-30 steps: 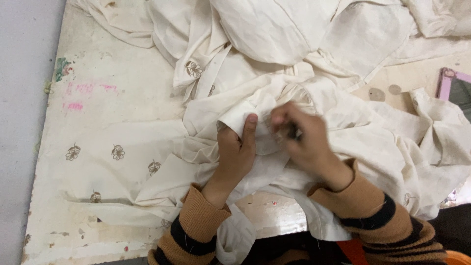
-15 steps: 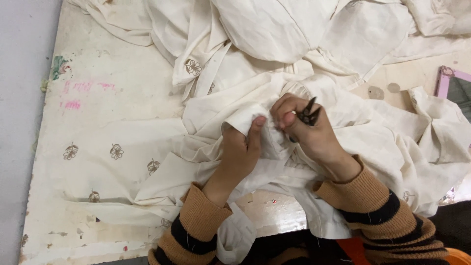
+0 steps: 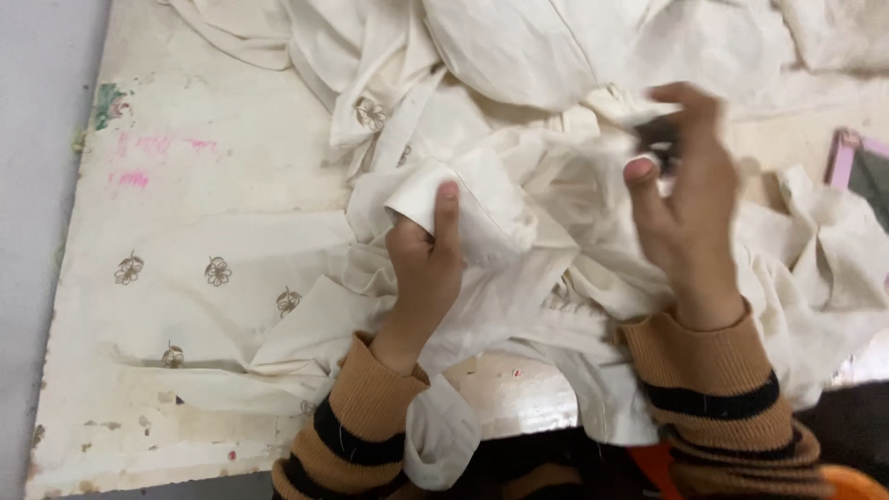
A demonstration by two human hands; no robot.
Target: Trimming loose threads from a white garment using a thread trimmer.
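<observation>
A heap of cream cloth with small brown embroidered flowers covers a worn white table. My left hand pinches a folded edge of the cloth, with the thumb pressed on top. My right hand is lifted above the heap to the right and is blurred. A small dark tool shows between its fingers, and what kind of tool it is cannot be made out. Both arms wear brown sleeves with black stripes.
A pink-framed object lies at the right edge, partly under the cloth. Pink and green stains mark the table's left side. The table's front edge runs just before my sleeves. A grey floor lies to the left.
My right hand has risen from the cloth and moved up and to the right with the dark tool. My left hand has kept its hold on the fold.
</observation>
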